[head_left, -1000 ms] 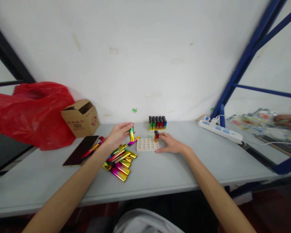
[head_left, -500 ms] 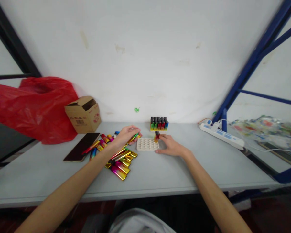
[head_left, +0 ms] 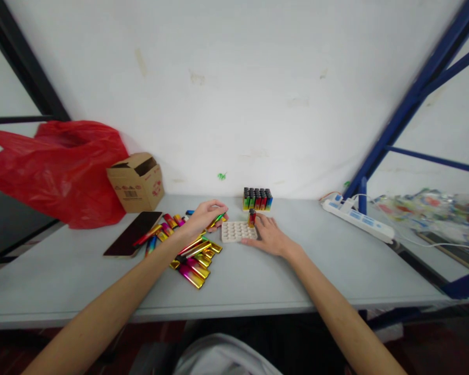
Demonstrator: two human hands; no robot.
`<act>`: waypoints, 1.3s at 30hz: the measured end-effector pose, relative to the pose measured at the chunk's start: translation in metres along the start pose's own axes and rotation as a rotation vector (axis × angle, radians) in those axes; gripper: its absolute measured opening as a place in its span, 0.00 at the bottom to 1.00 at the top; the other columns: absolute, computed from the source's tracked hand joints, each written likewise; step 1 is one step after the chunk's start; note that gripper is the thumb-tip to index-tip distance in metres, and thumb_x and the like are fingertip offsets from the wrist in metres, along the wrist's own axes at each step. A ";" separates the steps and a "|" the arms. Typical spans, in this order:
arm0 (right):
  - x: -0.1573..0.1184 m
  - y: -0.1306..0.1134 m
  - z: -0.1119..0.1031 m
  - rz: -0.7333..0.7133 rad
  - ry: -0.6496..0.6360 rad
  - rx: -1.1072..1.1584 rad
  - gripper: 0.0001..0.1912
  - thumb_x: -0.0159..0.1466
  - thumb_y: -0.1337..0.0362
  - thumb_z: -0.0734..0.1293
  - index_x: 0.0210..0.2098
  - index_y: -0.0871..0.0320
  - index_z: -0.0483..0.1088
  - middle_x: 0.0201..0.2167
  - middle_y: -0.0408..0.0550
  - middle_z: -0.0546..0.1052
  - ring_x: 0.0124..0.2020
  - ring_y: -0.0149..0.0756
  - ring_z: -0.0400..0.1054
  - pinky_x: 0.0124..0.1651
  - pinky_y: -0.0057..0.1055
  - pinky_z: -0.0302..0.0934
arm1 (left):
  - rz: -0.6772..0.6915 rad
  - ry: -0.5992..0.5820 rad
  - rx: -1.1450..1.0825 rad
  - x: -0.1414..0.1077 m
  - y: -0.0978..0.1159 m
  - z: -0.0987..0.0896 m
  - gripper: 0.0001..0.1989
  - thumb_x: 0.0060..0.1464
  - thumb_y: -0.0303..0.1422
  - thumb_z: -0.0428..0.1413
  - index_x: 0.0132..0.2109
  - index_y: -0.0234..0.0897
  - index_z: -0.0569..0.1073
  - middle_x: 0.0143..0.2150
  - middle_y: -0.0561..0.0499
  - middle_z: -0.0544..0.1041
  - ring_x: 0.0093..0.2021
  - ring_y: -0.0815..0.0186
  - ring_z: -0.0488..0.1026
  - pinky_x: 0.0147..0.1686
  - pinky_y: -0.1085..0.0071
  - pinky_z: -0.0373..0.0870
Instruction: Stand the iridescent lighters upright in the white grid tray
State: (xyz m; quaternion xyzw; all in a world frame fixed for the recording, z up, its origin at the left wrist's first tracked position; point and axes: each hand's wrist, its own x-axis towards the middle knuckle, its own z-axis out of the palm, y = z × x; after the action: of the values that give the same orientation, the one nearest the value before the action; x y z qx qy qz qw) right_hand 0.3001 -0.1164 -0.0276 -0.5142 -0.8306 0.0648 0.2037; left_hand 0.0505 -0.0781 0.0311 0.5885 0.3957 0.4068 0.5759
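Red plastic bag (head_left: 70,174) at far left, crumpled, beside a cardboard box (head_left: 136,185) that stands with its top open against the wall (head_left: 234,104). In front of the box, a dark tablet (head_left: 125,239) lies flat on the grey desk (head_left: 258,286), set at a slant. Its right side is partly overlapped by a loose pile of lighters (head_left: 195,260), shiny gold, red, magenta and blue, lying at mixed angles; part of the pile is hidden under the left forearm.

Left hand (head_left: 205,216): above the far right part of the pile, fingers closed in a pinch on one green-and-yellow lighter (head_left: 218,219), held tilted just left of the tray.

White tray (head_left: 234,233): flat on the desk, rows of round hollows. One red lighter (head_left: 251,219) stands upright at its far right corner. Behind the tray, well apart from the hands, a block of upright lighters (head_left: 257,199) with black tops, in rows near the wall.

Right hand (head_left: 271,237): at the right end of the tray, fingers part open, thumb at the near edge, fingertips close by the red lighter; contact with it cannot be told.

Farther right: white power strip (head_left: 357,221), blue metal frame (head_left: 394,109), clear printed packaging (head_left: 433,205), blurred.
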 end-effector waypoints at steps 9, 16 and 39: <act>0.001 0.015 -0.004 -0.046 -0.031 0.069 0.47 0.62 0.34 0.64 0.69 0.57 0.53 0.67 0.65 0.59 0.68 0.60 0.54 0.69 0.58 0.50 | -0.017 0.030 -0.017 -0.001 0.002 0.001 0.19 0.47 0.42 0.67 0.41 0.36 0.74 0.29 0.50 0.76 0.22 0.71 0.68 0.18 0.77 0.56; 0.004 0.020 -0.001 -0.040 -0.038 0.103 0.45 0.56 0.36 0.72 0.62 0.60 0.64 0.62 0.65 0.65 0.64 0.58 0.59 0.68 0.57 0.52 | -0.028 -0.056 -0.088 0.000 -0.002 -0.001 0.20 0.48 0.38 0.68 0.46 0.33 0.77 0.37 0.45 0.80 0.30 0.69 0.73 0.25 0.74 0.63; -0.001 0.022 -0.009 -0.044 -0.046 0.108 0.49 0.51 0.37 0.75 0.63 0.56 0.62 0.67 0.61 0.54 0.71 0.58 0.46 0.72 0.55 0.46 | -0.192 -0.246 -0.366 -0.001 -0.012 0.009 0.16 0.60 0.43 0.56 0.33 0.33 0.73 0.32 0.44 0.76 0.33 0.63 0.72 0.30 0.70 0.68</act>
State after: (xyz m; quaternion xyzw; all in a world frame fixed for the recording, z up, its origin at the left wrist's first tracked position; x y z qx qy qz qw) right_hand 0.3224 -0.1081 -0.0262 -0.4826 -0.8413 0.1170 0.2135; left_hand 0.0591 -0.0817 0.0192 0.4790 0.2963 0.3406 0.7528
